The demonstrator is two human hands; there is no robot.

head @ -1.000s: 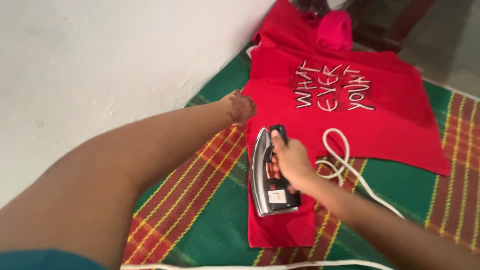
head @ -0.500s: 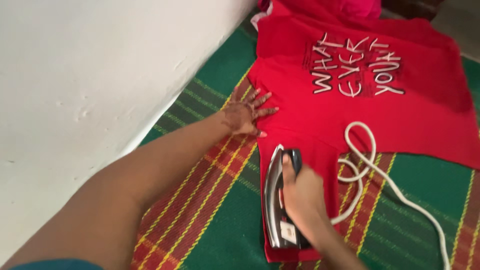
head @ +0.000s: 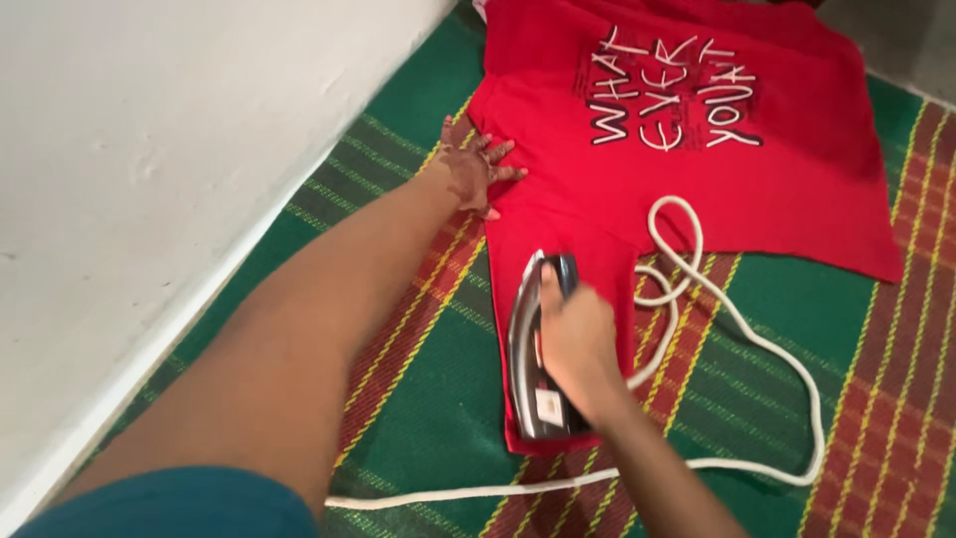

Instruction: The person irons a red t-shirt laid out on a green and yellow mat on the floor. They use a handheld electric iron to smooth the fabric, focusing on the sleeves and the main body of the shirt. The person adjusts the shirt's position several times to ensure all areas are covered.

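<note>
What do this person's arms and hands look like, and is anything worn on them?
Both forearms are bare. The left hand carries dark reddish-brown henna patterns across its back and fingers. A teal sleeve shows at the upper left arm. The right hand shows no markings; no rings or bracelets are visible.

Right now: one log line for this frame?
left hand: flat on red T-shirt | right hand: gripping iron on sleeve | cord: looped on plaid mat

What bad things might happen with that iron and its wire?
The white cord loops right beside the iron, so it might snag or touch the hot metal. The left hand lies flat on the red shirt ahead of the iron; it could get burned if the right hand pushes that far.
</note>
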